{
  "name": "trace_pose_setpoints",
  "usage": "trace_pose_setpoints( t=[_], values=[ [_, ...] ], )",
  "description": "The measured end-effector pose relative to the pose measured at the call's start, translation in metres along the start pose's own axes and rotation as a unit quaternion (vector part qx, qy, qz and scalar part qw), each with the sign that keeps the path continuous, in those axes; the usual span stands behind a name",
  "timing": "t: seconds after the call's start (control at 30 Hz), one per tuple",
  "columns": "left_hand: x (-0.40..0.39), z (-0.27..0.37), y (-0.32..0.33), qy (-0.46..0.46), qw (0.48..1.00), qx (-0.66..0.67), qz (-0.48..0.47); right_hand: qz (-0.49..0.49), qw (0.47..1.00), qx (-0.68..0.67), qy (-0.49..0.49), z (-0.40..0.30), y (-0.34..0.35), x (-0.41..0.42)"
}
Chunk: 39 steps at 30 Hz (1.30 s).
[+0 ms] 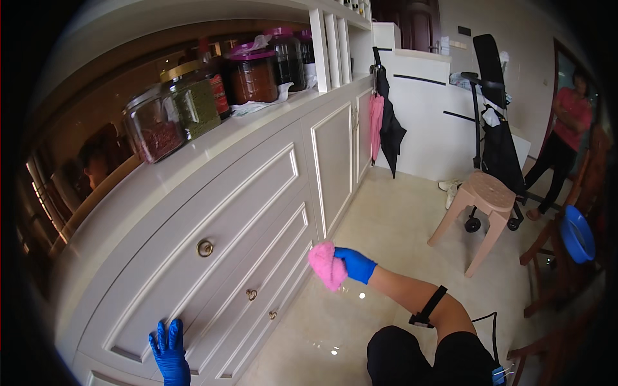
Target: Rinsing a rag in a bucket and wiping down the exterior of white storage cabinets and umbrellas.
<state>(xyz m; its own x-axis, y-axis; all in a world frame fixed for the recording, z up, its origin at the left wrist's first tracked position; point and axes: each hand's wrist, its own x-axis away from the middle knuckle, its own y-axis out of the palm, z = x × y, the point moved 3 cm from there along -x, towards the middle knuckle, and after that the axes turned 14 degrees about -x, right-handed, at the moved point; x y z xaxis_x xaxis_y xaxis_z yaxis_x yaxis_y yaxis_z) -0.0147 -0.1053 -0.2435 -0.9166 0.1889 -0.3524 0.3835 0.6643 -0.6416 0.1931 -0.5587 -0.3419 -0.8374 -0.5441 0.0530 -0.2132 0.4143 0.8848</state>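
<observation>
My right hand (356, 266), in a blue glove, holds a bunched pink cloth (328, 266) beside the lower drawers of a white cabinet. My left hand (169, 352), also blue-gloved, has its fingers spread against the front of the upper drawer (241, 212) near its lower moulding; nothing is in it. Round brass ring pulls (204, 248) sit on the drawer fronts. To the right of the drawers is a panelled cabinet door (333, 169).
Lidded jars (193, 103) and a bottle (218, 91) line the counter (207, 144). Umbrellas (390, 125) hang at the cabinet's far end. A plastic stool (490, 193), wooden chairs with a blue basin (577, 234), and a person (569, 116) in pink are to the right.
</observation>
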Motion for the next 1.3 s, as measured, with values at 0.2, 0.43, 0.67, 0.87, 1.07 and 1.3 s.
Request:
trace_pose_setpoints(
  t=[0.2, 0.43, 0.67, 0.87, 1.07, 1.3],
  values=[
    [-0.004, -0.005, -0.032, 0.025, 0.994, -0.001, -0.107, 0.004, 0.988, -0.152, -0.014, -0.055, 0.006, 0.017],
    [-0.054, -0.011, -0.14, -0.006, 0.893, 0.142, -0.427, 0.114, 0.946, -0.29, -0.084, -0.131, 0.058, 0.088],
    [-0.204, 0.04, -0.269, 0.102, 0.912, 0.268, -0.294, 0.046, 0.93, -0.345, -0.117, -0.178, 0.105, 0.074],
    [-0.418, 0.1, -0.336, 0.081, 0.94, 0.318, -0.091, 0.186, 0.914, -0.288, -0.216, -0.2, 0.141, -0.012],
    [-0.587, 0.146, -0.324, 0.1, 0.954, 0.277, -0.057, 0.324, 0.874, -0.3, -0.202, -0.206, 0.161, -0.094],
    [-0.65, 0.181, -0.281, 0.192, 0.932, 0.289, -0.104, 0.29, 0.902, 0.043, -0.316, -0.269, 0.185, -0.15]
  ],
)
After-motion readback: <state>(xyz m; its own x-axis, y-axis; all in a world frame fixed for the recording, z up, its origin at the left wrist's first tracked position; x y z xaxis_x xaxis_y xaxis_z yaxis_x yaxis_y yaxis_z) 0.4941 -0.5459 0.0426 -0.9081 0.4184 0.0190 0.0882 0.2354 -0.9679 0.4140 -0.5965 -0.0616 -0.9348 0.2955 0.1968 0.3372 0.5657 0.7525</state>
